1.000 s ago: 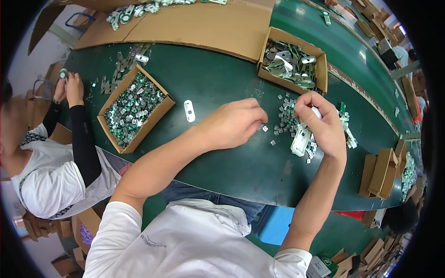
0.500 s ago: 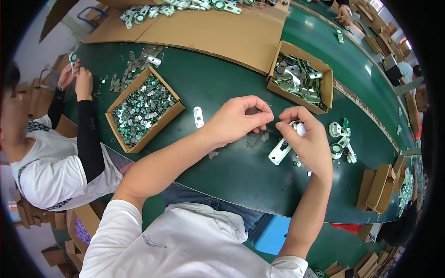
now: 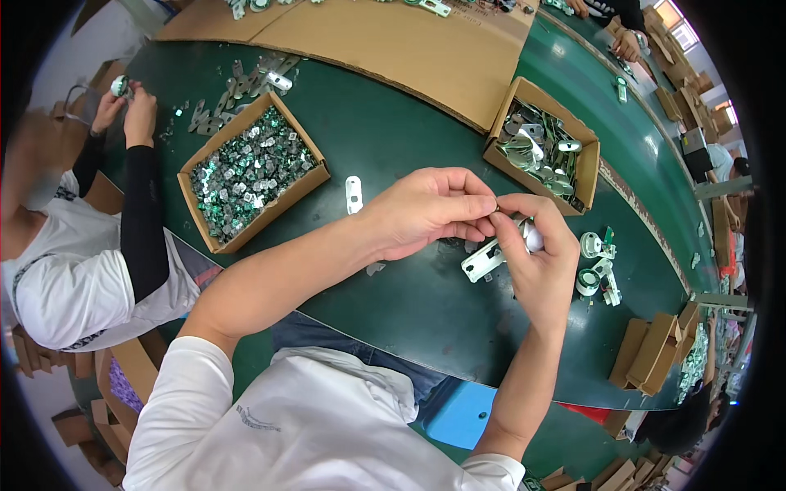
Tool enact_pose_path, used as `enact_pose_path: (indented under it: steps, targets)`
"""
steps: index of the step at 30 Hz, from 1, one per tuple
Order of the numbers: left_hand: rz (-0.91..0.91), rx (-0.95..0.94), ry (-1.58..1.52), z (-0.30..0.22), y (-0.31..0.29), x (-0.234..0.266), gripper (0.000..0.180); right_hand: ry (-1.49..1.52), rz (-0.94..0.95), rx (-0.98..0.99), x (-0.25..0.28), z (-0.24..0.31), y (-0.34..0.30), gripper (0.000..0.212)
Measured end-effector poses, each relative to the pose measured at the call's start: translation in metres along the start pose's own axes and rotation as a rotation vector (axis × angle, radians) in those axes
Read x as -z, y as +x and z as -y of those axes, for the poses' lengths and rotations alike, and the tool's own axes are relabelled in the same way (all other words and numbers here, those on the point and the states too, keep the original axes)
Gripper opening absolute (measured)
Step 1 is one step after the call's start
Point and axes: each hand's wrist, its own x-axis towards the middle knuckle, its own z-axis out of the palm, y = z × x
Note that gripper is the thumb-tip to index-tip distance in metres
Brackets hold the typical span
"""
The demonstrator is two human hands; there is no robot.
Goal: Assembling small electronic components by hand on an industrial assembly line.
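My left hand [image 3: 442, 211] is closed, thumb and index finger pinched at a tiny dark piece too small to name. Its fingertips meet those of my right hand [image 3: 539, 258] above the green table. In the curled fingers of my right hand is a white plastic part [image 3: 483, 262] with a long slotted arm and a rounded head, partly hidden by the hand. Left of my left hand lies a flat white plate with slots [image 3: 354, 195]. To the right of my right hand sit several white round-headed assemblies [image 3: 588, 281] with green details.
A cardboard box of small clear and green pieces [image 3: 315, 182] stands at left, another with flat strips [image 3: 591, 184] at right. Cardboard sheet [image 3: 393, 69] covers the far side. A co-worker [image 3: 90, 254] works at left. Folded boxes [image 3: 651, 360] stand at right.
My hands have come together, so their fingertips now meet. The white plastic part has tilted in my right hand. The whole view has shifted slightly.
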Motion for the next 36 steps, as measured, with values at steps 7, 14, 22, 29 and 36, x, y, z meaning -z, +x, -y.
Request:
enact_pose_path:
  steps: [7, 14, 22, 29, 36]
  targets:
    - [-0.059, -0.047, 0.02, 0.002, -0.001, 0.002, 0.015, -0.005, -0.047, -0.126, -0.011, 0.006, 0.0, 0.017]
    - [-0.092, -0.073, 0.236, -0.007, -0.001, -0.003, 0.019, -0.205, -0.089, 0.074, -0.005, -0.002, 0.001, 0.019]
    - [-0.038, 0.073, 0.366, -0.011, -0.001, 0.003, 0.026, -0.263, 0.093, 0.084, -0.005, 0.0, 0.001, 0.018]
    - [-0.005, 0.158, 0.394, -0.018, -0.003, 0.002, 0.033, -0.263, 0.123, 0.067, -0.004, -0.002, 0.0, 0.017]
    - [0.022, 0.198, 0.259, -0.013, -0.001, 0.009, 0.033, -0.28, 0.138, 0.018, -0.001, -0.003, 0.002, 0.026]
